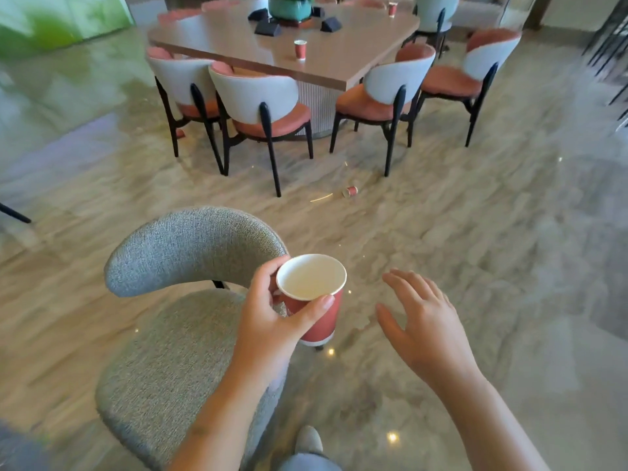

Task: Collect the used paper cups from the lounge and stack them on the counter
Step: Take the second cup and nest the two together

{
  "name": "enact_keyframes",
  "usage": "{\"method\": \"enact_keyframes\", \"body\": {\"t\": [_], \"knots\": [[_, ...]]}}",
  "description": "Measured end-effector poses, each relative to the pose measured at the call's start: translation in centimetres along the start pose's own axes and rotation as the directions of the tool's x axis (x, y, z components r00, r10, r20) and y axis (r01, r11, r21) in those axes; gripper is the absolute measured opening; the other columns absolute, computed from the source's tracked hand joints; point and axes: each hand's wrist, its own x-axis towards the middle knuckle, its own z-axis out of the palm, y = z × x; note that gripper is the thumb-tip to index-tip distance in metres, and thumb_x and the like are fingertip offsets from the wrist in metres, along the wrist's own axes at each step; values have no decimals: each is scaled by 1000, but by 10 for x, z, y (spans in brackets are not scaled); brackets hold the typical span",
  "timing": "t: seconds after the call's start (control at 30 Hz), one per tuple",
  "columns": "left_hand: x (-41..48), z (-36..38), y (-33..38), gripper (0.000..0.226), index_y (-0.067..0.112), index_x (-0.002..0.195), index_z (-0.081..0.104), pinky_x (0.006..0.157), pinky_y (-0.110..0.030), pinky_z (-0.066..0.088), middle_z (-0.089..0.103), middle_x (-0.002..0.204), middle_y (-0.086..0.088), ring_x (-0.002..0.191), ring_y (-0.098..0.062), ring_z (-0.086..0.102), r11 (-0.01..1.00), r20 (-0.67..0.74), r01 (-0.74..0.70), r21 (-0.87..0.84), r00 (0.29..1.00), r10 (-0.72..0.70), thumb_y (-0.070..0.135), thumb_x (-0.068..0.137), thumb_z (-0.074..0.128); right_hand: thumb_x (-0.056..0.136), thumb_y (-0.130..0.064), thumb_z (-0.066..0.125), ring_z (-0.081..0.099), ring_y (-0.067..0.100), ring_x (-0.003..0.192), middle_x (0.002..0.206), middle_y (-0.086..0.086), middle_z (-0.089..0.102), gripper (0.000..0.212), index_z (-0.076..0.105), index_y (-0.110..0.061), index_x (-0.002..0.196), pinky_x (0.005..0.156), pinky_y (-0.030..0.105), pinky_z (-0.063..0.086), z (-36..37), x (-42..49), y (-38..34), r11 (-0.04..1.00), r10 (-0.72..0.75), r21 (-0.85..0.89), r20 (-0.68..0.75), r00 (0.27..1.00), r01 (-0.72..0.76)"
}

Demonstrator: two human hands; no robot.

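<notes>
My left hand [272, 321] grips a red paper cup [314, 294], upright, its white inside showing nothing in it. My right hand [419, 317] hovers just right of the cup, fingers spread, holding nothing. Another red cup [350, 191] lies on its side on the marble floor ahead. One cup [300, 49] stands near the front of the brown table [339, 59], and a second cup [392, 9] stands at the table's far right. Under the left chairs, a small red cup [180, 132] shows on the floor.
A grey upholstered chair [176, 317] stands directly below my left arm. Several white-and-pink chairs [258, 96] ring the table. A teal plant pot [290, 6] and black holders [268, 28] sit mid-table. Open marble floor [475, 215] stretches ahead and right.
</notes>
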Motion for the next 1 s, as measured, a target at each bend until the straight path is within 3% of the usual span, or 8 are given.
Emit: {"method": "enact_keyframes", "body": {"t": [0.1,0.17,0.27,0.57,0.73,1.0], "knots": [[49,7,3,74,30,112,52,89,-25,47,61,112,5,101,-8,59,1000,5,-19,15,1000,19,51,46,76,78,-20,69,57,32,108,116,9,63,39,61,-8,115,92,43,44,3,48,1,1000,-12,-19,-11,1000,12],[79,12,5,73,33,112,51,91,-24,45,60,114,9,106,-4,58,999,37,-26,23,999,25,54,46,75,78,-20,70,58,32,108,116,9,63,40,61,-9,115,91,43,45,6,74,6,1000,-6,-28,-31,999,5],[119,23,0,69,36,107,52,85,-14,45,60,111,14,99,4,58,999,52,-16,28,999,14,55,45,74,79,-22,68,56,31,111,118,7,62,39,60,-11,116,92,42,44,13,108,18,999,19,-27,-21,1000,-20],[230,81,-37,67,34,104,56,81,-25,48,65,106,9,95,-4,62,994,-44,97,-43,994,-99,53,43,78,79,-19,69,58,32,108,116,9,63,37,62,-8,113,90,44,46,42,224,83,1000,29,-7,34,999,-29],[315,142,-37,68,35,102,56,80,-26,47,64,107,7,95,-7,61,993,-142,71,-90,986,-83,53,41,78,77,-18,70,60,30,105,115,8,64,38,62,-8,113,88,41,45,39,319,138,999,-34,-6,65,997,35],[427,221,-24,61,41,101,57,76,-21,49,66,101,21,93,-1,62,995,-215,23,-99,976,-44,52,45,79,77,-18,70,59,29,106,115,7,64,37,62,-9,113,89,40,45,21,469,201,985,-175,14,71,982,174]]}}
